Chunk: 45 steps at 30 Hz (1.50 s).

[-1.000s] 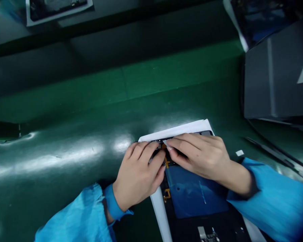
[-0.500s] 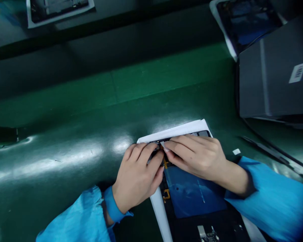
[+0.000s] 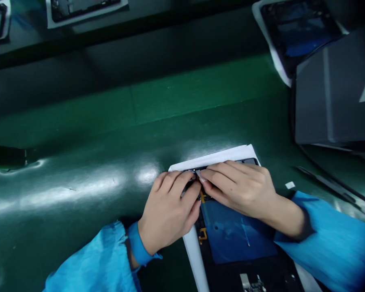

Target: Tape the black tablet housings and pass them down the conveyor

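Observation:
An opened tablet (image 3: 255, 265) lies on a white sheet (image 3: 192, 251), its inner side up, with a large blue panel (image 3: 237, 235) and orange flex cables (image 3: 202, 235) showing. My left hand (image 3: 170, 211) curls over the tablet's upper left part, fingers bent and fingertips on it. Close beside it, my right hand (image 3: 243, 186) pinches a small whitish strip (image 3: 199, 176) near the top edge. Both sets of fingertips almost meet there. What lies under my left fingertips is hidden.
On the right stand a dark grey box-like object (image 3: 316, 97) with a cable and, lower down, tweezers (image 3: 325, 184). A small white piece (image 3: 290, 185) lies by my right sleeve. Another opened tablet (image 3: 301, 30) is at upper right; more devices (image 3: 85, 8) rest on the back shelf.
The view has shifted a little, so most things appear slightly farther right. My hands keep almost the same pose at the tablet's top edge.

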Each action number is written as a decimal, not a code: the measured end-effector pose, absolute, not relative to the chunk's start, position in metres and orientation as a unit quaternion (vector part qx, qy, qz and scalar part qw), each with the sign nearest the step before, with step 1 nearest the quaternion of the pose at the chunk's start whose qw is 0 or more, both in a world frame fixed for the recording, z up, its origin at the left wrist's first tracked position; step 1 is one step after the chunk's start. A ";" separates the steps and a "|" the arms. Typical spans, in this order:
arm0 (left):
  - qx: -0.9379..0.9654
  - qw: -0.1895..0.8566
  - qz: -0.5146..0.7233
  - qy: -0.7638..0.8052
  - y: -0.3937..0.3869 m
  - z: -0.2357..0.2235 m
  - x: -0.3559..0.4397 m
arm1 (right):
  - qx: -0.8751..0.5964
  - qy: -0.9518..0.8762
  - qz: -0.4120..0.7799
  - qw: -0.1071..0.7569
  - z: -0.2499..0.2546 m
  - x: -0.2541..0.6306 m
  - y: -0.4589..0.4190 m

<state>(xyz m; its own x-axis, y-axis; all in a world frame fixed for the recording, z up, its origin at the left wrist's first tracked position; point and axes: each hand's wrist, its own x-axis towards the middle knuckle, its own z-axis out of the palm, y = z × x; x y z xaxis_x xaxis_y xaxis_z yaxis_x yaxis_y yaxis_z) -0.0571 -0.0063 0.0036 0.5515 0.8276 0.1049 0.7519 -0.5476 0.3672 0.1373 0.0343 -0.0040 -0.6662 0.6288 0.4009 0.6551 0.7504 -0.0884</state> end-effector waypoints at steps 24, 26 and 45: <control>0.870 0.115 0.152 0.455 -0.005 0.002 -0.055 | -0.360 -0.929 -0.052 0.070 0.008 0.128 0.023; 0.870 0.104 0.154 0.456 -0.004 0.002 -0.055 | -0.365 -0.929 -0.045 0.049 0.010 0.127 0.019; 0.902 0.010 0.167 0.397 0.011 0.010 -0.052 | -0.615 -0.658 -0.331 0.281 -0.008 0.392 -0.033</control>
<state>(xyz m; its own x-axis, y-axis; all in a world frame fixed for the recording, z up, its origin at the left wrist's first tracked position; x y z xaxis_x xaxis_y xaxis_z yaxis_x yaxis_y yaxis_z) -0.0524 0.0111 0.0100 0.6286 0.7201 0.2938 0.7136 -0.6843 0.1500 0.3917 -0.0333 -0.0075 -0.0850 0.6231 0.7775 0.9957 0.0237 0.0899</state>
